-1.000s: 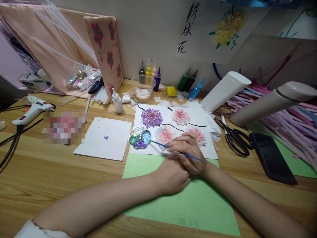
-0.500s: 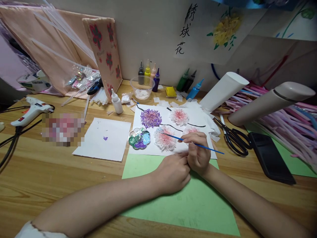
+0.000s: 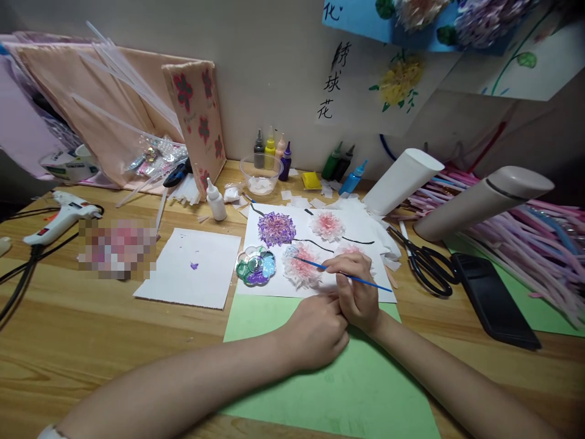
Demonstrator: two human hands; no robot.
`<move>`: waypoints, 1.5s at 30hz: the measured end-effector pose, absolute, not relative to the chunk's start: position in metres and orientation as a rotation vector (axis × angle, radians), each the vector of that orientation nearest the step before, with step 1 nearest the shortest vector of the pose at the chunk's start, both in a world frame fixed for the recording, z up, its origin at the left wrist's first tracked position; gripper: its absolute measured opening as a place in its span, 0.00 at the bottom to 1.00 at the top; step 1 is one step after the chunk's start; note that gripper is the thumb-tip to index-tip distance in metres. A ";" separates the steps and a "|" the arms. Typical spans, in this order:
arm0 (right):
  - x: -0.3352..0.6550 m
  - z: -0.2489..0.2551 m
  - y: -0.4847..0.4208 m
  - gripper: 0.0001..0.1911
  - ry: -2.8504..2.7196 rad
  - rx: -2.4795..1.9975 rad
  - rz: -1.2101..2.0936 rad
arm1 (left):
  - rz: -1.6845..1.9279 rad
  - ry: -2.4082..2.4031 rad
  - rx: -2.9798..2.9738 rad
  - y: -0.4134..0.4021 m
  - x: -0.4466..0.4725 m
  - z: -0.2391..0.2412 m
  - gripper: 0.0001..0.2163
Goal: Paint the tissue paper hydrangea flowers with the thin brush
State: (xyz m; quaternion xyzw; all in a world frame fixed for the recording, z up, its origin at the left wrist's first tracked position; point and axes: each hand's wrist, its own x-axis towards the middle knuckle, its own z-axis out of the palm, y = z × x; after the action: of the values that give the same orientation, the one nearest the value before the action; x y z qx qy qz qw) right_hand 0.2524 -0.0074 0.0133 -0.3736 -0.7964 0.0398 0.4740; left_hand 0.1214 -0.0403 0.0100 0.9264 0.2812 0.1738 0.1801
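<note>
A thin blue paintbrush [image 3: 365, 280] is pinched in my right hand [image 3: 356, 292]. Its tip meets the bluish upper left part of a pink-and-white tissue-paper flower [image 3: 304, 271] on a white sheet [image 3: 269, 291]. My left hand [image 3: 315, 332] rests curled on green paper [image 3: 329, 390], touching the right hand; its fingertips are hidden. A purple flower [image 3: 276, 228] and another pink flower [image 3: 327, 226] sit behind, joined by dark painted lines. A third pink flower [image 3: 347, 250] is partly behind my right hand. Left of them lies a flower-shaped palette [image 3: 256, 266] with purple, green and light-blue paint.
A paint-marked white sheet [image 3: 189, 277] and a glue gun [image 3: 59, 219] lie left. Black scissors [image 3: 429, 268] and a phone [image 3: 496, 299] are right. Behind stand a white bottle [image 3: 216, 201], a clear bowl [image 3: 261, 174], several paint bottles [image 3: 286, 161] and a grey flask [image 3: 484, 201].
The camera view has tilted up, so the table sits lower and more wall shows. My right hand and the brush have shifted slightly left; the tip stays at the same flower.
</note>
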 end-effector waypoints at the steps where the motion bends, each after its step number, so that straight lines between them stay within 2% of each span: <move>1: 0.252 0.013 -0.007 0.09 -1.956 -0.917 0.096 | 0.482 0.797 2.620 -0.040 0.121 0.010 0.09; 45: 0.250 0.021 -0.008 0.11 -1.982 -0.851 0.019 | 0.515 0.857 2.623 -0.042 0.122 0.006 0.08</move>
State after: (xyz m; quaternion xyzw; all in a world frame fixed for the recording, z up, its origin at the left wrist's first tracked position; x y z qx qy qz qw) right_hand 0.2500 -0.0083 0.0209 -0.3478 -0.8098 0.0077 0.4724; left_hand 0.1215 -0.0424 0.0058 0.9213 0.3011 0.1810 0.1666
